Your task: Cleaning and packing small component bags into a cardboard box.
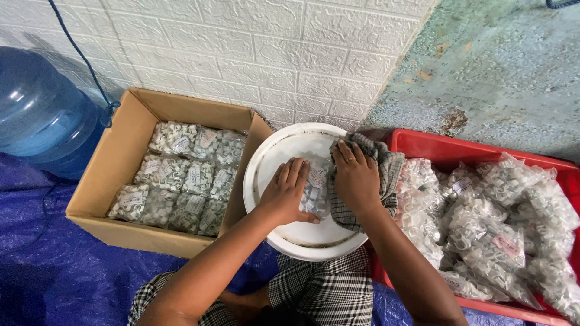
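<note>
A clear plastic bag of small white parts (315,188) lies on a round white lid (272,157) in front of me. My left hand (287,193) rests flat on the bag's left side, fingers together. My right hand (355,178) presses a checked grey cloth (386,169) against the bag's right side, with a ring on one finger. The cloth drapes over the lid's right edge toward the red crate.
A cardboard box (115,163) on the left holds several packed bags of white parts. A red plastic crate (435,148) on the right is heaped with several similar bags. A blue water jug (36,115) stands far left, with a blue tarp (54,271) underneath and a white brick wall (272,54) behind.
</note>
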